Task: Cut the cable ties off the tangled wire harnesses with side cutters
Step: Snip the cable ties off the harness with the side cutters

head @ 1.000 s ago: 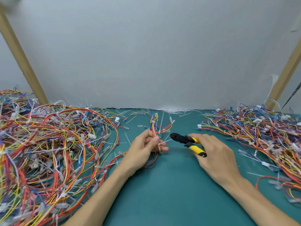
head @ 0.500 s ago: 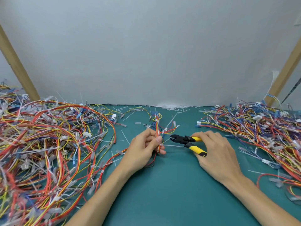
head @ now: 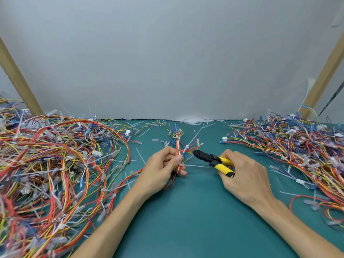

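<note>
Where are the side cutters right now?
Head view, just right of centre: the right hand grips the side cutters, black tips close beside the wire harness held by the left hand.

The left hand (head: 163,168) pinches a small bundle of red, yellow and blue wires (head: 179,146) over the teal surface (head: 195,220); the right hand (head: 245,175) grips black-jawed, yellow-handled side cutters (head: 212,158) just right of it
</note>
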Motion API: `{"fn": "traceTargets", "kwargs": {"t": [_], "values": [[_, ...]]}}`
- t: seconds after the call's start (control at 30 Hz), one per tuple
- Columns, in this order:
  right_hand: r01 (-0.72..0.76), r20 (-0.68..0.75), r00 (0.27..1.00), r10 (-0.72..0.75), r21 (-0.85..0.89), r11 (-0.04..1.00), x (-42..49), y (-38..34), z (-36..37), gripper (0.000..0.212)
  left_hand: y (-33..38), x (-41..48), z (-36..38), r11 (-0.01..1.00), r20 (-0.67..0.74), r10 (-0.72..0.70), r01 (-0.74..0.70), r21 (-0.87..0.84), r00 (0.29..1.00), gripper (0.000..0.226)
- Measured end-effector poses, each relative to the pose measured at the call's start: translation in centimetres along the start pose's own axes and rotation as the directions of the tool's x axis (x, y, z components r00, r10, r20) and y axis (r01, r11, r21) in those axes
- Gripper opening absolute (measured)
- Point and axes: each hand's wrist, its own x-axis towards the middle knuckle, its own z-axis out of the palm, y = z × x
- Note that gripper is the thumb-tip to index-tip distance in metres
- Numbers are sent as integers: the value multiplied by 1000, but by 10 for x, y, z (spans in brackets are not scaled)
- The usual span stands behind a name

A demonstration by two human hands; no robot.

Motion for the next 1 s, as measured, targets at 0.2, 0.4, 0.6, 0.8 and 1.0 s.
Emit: {"fn": "traceTargets", "kwargs": {"t": [0.2,0.4,0.6,0.8,1.0], "values": [[-5,41,999,5,1,1000,0,1,0,17,1,0,0,1000,-1,-2,2,2,1000,11],[-7,52,999,7,11,1000,0,-1,-2,18,1,1,1,1000,1,-6,6,2,1000,11],[16,42,999,-17,30,999,-2,-1,-3,19,2,0,0,1000,8,-5,5,-9,1000,12],[-32,21,999,30,119,992,0,0,0,21,3,0,0,1000,12,-11,11,-23,1000,11],[21,-61,998,-24,-51,998,0,-2,-1,25,2,0,-1,999,11,-14,14,-32,1000,11]]}}
